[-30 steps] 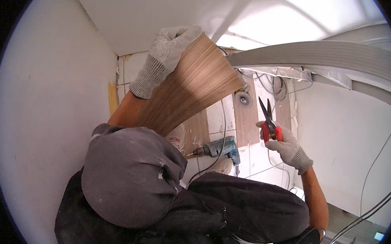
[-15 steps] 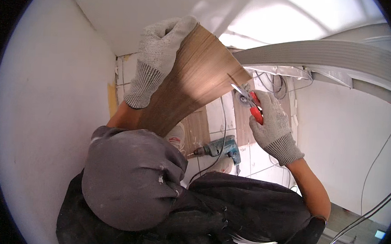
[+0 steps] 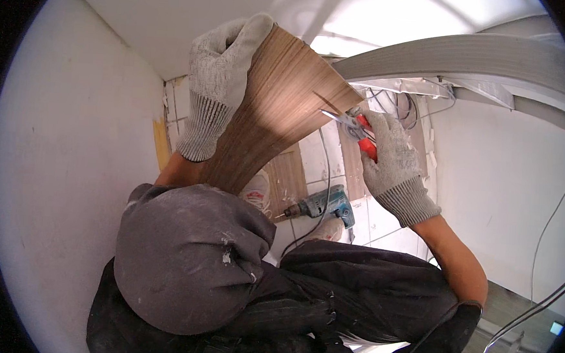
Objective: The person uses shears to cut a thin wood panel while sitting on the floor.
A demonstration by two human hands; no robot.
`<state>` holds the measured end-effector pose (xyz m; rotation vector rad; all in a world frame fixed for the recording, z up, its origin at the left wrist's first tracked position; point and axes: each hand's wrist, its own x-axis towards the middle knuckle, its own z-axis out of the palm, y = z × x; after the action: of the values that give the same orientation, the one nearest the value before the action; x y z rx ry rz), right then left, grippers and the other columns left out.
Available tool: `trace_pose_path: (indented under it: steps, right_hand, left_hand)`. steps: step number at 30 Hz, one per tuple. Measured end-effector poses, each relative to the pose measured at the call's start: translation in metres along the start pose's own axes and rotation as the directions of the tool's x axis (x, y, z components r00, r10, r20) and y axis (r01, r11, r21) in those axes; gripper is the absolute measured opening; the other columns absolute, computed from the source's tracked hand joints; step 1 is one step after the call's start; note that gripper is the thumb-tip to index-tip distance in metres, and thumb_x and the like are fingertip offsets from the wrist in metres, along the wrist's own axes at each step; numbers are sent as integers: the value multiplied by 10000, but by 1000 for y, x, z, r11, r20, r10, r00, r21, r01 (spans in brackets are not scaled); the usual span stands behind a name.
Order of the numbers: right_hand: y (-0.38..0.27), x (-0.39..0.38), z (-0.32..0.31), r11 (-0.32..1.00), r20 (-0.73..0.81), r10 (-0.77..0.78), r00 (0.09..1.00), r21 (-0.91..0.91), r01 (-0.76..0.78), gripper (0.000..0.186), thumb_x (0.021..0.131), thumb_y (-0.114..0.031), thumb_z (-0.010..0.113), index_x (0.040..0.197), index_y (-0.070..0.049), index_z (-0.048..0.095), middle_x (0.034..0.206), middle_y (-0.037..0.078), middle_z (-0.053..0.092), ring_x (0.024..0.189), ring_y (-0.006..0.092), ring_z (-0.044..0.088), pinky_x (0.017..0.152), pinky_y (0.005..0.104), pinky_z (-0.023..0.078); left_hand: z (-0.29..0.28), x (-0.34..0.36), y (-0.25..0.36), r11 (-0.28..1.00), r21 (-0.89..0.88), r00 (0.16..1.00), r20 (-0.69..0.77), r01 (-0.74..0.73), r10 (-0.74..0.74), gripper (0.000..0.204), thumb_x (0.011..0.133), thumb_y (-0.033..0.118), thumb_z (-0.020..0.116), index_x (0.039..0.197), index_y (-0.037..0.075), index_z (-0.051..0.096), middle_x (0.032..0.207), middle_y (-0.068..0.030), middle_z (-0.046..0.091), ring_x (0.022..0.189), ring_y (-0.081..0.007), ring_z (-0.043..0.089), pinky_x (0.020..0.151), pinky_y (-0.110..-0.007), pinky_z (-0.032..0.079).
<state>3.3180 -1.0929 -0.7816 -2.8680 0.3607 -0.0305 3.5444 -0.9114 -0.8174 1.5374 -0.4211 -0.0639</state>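
My gloved left hand [image 3: 221,66] is closed around the far left edge of a thin plank with brown wood grain [image 3: 287,93]. The plank slants down toward my lap, and its lower end is hidden behind my arm and my grey-clothed knee. In my gloved right hand [image 3: 390,160] is a pair of snips with red handles [image 3: 367,148], its fingers wrapped around the grips. The silver blades are spread apart at the plank's right edge, near its far corner. A dark narrow shape, blade or shadow, lies across the plank's face there.
A teal power drill [image 3: 332,205] with a black cord lies on the tiled floor below the plank, beside my shoes. More wood-grain pieces [image 3: 289,177] lie around it. A grey metal ladder-like frame [image 3: 470,62] curves across the right. White walls [image 3: 70,150] stand close on both sides.
The whole view has shifted slightly. My right hand and the snips have moved up and left, the blades reaching a little farther onto the plank. My left hand keeps its grip.
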Motion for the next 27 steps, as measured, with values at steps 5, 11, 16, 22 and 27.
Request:
trace_pose_path:
  steps: [5,11,16,22,27]
  right_hand:
    - [-3,2,8,996,4,71,997,46,-71,488,927,-98,623,1397,-43,503,1246,241,591,1165,442,610,1006,529,491]
    - [10,8,25,997,-77,34,996,70,-29,418,933,-138,641,1328,-52,536,1212,227,603,1099,421,647,929,527,526]
    - [14,19,25,998,-74,46,996,38,-44,360,924,-251,700,1208,-56,595,1176,205,597,1027,390,681,866,514,552]
    - [9,26,23,993,-15,94,995,71,-93,323,926,-276,706,1152,-66,612,1112,188,635,986,380,695,842,512,558]
    - [21,28,31,998,-63,26,998,52,-23,318,961,-329,709,1120,-65,630,929,179,663,837,352,699,744,483,547]
  left_hand:
    - [-1,-5,2,999,9,999,-32,-37,38,481,1007,467,700,1013,-6,788,745,23,631,707,-68,540,679,-277,467]
    - [3,-5,3,1000,-26,996,-85,6,-8,469,996,450,730,1081,-7,796,751,31,617,699,-69,514,667,-269,454]
    - [3,-3,-1,999,-37,994,-111,12,-16,490,977,461,754,1122,-5,794,847,-19,710,794,-93,617,755,-281,521]
    - [-1,-3,-2,999,-33,995,-94,22,-25,488,970,462,761,1130,2,793,920,-63,759,876,-124,675,824,-311,551]
    - [-1,1,-5,998,-66,996,-88,7,-13,451,967,422,774,1116,-4,788,917,-52,743,870,-124,657,829,-304,538]
